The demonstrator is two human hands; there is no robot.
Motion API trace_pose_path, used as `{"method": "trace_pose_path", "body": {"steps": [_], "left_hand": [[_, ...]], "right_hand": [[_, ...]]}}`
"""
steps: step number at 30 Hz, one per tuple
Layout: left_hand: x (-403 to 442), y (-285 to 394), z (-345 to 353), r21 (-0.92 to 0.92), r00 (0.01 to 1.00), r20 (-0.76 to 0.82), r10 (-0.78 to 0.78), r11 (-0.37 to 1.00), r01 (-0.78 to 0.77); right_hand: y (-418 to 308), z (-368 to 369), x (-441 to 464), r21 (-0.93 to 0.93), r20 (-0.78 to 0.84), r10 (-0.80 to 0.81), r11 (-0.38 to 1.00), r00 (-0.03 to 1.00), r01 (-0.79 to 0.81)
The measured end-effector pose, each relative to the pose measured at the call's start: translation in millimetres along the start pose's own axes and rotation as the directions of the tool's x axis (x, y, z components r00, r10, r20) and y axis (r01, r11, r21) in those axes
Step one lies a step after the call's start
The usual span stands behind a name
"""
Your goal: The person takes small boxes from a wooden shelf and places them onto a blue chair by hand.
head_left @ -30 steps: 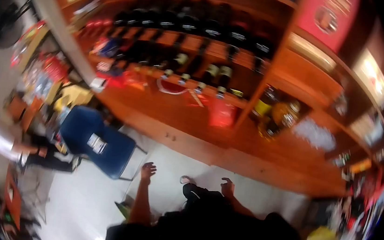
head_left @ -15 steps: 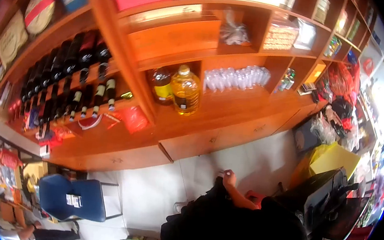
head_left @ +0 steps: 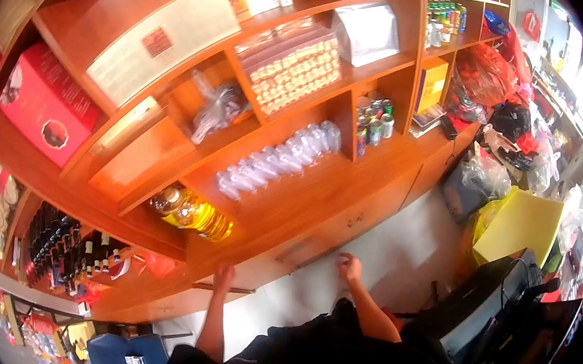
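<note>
My left hand is raised in front of the lower cabinet, its somewhat blurred fingers stretched toward the counter. No object shows in it. Over the pale floor, my right hand has loosely curved fingers, apart and holding nothing visible. Nearest to the left hand on the wooden counter are large bottles of yellow oil, partly under a shelf. Behind them a row of clear plastic-wrapped items lies in a compartment. Several cans stand farther right.
Wine bottles fill a rack on the left. A blue chair stands at lower left. To the right are plastic bags, a yellow board-like item and a black bulky item. A red box sits on an upper shelf.
My view has turned and moved closer to the right-hand shelves. My left hand has come into view. The right hand's fingers have loosened from a more closed shape.
</note>
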State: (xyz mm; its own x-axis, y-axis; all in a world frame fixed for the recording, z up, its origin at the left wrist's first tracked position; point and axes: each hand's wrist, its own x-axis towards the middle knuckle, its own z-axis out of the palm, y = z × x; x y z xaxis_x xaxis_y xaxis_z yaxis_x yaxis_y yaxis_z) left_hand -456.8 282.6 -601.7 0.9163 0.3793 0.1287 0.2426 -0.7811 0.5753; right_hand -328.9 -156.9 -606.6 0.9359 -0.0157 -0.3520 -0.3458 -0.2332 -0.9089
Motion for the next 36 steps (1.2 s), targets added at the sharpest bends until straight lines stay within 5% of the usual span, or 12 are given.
{"method": "trace_pose_path", "body": {"steps": [1,2,5,7,11,16,18,21,25,28,32,36], "left_hand": [[60.4,103.6,-27.8,-0.605,0.949,0.256,-0.185,0.735,0.306],[101.2,197.0,-51.4,-0.677,0.963,0.266,-0.034,0.704,0.212],[206.6,338.8,-77.8,-0.541,0.855,0.314,0.413,0.818,-0.197],[239.3,443.3,-102.2,-0.576,0.804,0.206,0.557,0.733,-0.36],[283.3,578.6,-146.7,-0.444,0.79,0.03,0.613,0.716,-0.539],[375.9,642.1,-161.3,-0.207,0.683,-0.301,0.666,0.653,-0.728],[404.0,652.8,-172.2,0.139,0.632,-0.491,0.6,0.77,-0.623],[440.4,656.2,-184.5,0.21,0.815,-0.301,0.495,0.868,-0.45],[460.6,652.7,-187.0,0.202,0.827,-0.307,0.471,0.881,-0.427],[462.8,645.0,-183.4,0.224,0.813,-0.347,0.468,0.883,-0.413],[444.6,645.8,-191.3,0.11,0.761,-0.398,0.513,0.85,-0.515],[418.9,651.2,-192.4,-0.083,0.82,-0.287,0.496,0.84,-0.537]], "right_hand": [[-0.7,-4.3,16.6,-0.003,-0.01,-0.002,1.0,1.0,0.002],[0.6,-6.6,39.6,-0.048,-0.036,-0.125,0.991,0.992,0.123],[-68.7,-23.4,53.3,-0.05,-0.033,-0.323,0.946,0.946,0.321],[-104.7,-20.7,72.5,0.22,-0.019,-0.316,0.924,0.949,0.312],[-220.2,-56.1,58.7,0.168,-0.017,-0.445,0.882,0.896,0.441],[-316.4,-101.1,78.3,0.007,-0.045,-0.652,0.757,0.757,0.653],[-365.8,-117.5,89.3,-0.033,-0.016,-0.701,0.713,0.713,0.7],[-447.9,-126.8,103.0,0.165,-0.012,-0.814,0.572,0.581,0.804],[-553.4,-130.5,119.3,0.147,0.102,-0.84,0.543,0.533,0.827],[-610.8,-117.5,141.3,0.275,0.049,-0.936,0.347,0.347,0.897],[-648.4,-112.9,181.7,0.187,0.004,-0.962,0.269,0.274,0.945],[-670.6,-114.0,192.7,-0.122,-0.058,-0.997,0.059,0.052,0.991]]}}
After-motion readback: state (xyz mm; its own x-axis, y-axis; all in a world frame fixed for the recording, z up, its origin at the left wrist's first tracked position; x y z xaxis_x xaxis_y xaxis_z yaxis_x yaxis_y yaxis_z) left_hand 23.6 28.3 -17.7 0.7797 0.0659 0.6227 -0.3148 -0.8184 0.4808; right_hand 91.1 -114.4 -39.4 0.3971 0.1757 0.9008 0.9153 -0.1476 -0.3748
